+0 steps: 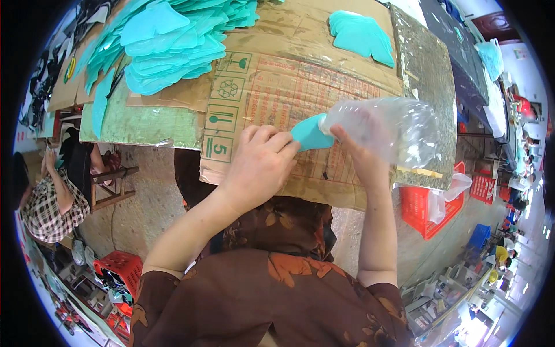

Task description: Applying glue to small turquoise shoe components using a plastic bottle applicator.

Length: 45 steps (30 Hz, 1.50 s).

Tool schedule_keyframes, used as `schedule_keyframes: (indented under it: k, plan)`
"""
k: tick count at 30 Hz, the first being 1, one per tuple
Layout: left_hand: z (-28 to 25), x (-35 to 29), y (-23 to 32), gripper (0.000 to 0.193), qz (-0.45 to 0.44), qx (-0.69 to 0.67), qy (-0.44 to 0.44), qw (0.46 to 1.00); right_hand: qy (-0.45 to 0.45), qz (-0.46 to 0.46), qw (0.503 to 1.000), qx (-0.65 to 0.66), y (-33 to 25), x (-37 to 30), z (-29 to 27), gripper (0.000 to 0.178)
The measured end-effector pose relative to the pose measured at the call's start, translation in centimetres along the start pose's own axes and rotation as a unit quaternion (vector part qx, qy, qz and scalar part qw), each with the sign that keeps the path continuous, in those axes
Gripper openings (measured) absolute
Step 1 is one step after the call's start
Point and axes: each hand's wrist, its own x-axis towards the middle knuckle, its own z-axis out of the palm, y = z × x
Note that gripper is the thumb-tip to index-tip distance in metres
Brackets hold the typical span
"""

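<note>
A clear plastic bottle [404, 130] lies tilted in my right hand [365, 157], its base toward the right and blurred by motion. Its neck points left and meets a flat, curved teal piece [311, 134]. My left hand [263, 161] has its fingers closed on the left end of that piece, over the cardboard sheet [277, 63]. Part of the right hand is hidden behind the bottle. A large stack of similar teal pieces [167, 46] spreads at the far left, and a smaller pile [361, 36] sits at the far right.
The cardboard covers a worn table with a green board [156, 121] at its left edge. Red crates [425, 211] stand on the floor at right and a red basket [118, 269] at lower left. Another person in a checked shirt [55, 205] sits at left beside a wooden stool [113, 188].
</note>
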Motion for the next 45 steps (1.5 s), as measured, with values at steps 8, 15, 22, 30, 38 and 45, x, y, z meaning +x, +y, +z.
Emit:
schedule_keyframes:
  k: [8, 15, 22, 30, 38, 45]
  plan:
    - [0.4, -0.7, 0.1, 0.033, 0.014, 0.003, 0.000, 1.000, -0.055, -0.065, 0.995, 0.055, 3.3, -1.3, 1.4, 0.041]
    - [-0.7, -0.9, 0.4, 0.033, 0.021, 0.000, -0.020, 1.000, -0.102, -0.138, 0.984, -0.041, 0.8, -0.2, -1.2, 0.038]
    - [-0.7, -0.5, 0.5, 0.029, 0.014, 0.020, -0.003, 1.000, -0.127, -0.135, 0.983, -0.001, -1.3, -0.9, 0.6, 0.019]
    - [-0.7, -0.6, 1.1, 0.035, 0.006, 0.061, -0.032, 0.998, -0.055, -0.016, 0.998, 0.037, 0.2, 0.7, 0.1, 0.031]
    - [-0.3, -0.7, 0.8, 0.032, 0.009, 0.049, -0.047, 0.998, -0.085, -0.075, 0.994, 0.007, -1.4, 0.1, -1.2, 0.022]
    - [0.1, -0.5, 1.4, 0.031, 0.027, 0.054, -0.058, 0.996, -0.095, -0.112, 0.989, -0.010, -0.4, -0.8, 0.5, 0.027]
